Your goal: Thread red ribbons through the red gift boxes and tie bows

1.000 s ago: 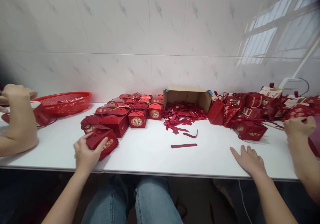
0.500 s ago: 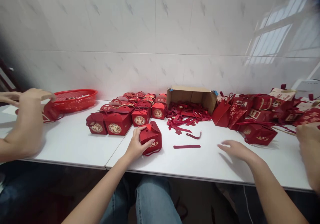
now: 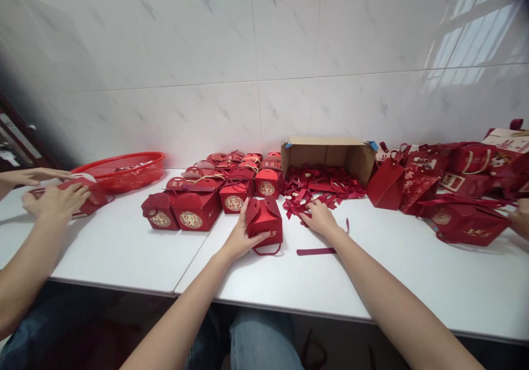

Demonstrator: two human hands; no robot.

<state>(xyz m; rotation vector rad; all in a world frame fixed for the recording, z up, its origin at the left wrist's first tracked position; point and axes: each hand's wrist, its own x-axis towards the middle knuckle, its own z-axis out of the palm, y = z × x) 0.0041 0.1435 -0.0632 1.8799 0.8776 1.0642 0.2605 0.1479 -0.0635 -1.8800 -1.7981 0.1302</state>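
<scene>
My left hand (image 3: 240, 236) grips a small red gift box (image 3: 265, 226) with a gold print, standing on the white table (image 3: 372, 271) in front of me. My right hand (image 3: 319, 219) rests on the near edge of a heap of red ribbon strips (image 3: 318, 185), fingers curled down on them; I cannot tell whether it has hold of one. A single dark red strip (image 3: 316, 251) lies flat on the table just under my right wrist.
Several finished red boxes (image 3: 198, 207) stand in rows at the left centre. An open cardboard box (image 3: 328, 152) lies behind the ribbons. Red paper bags (image 3: 446, 188) crowd the right. A red plastic basket (image 3: 124, 170) sits far left, where another person's hands (image 3: 53, 199) handle a red box.
My left hand slid the red box rightward to the table's middle. My right hand moved from flat on the table at the right up to the ribbon heap.
</scene>
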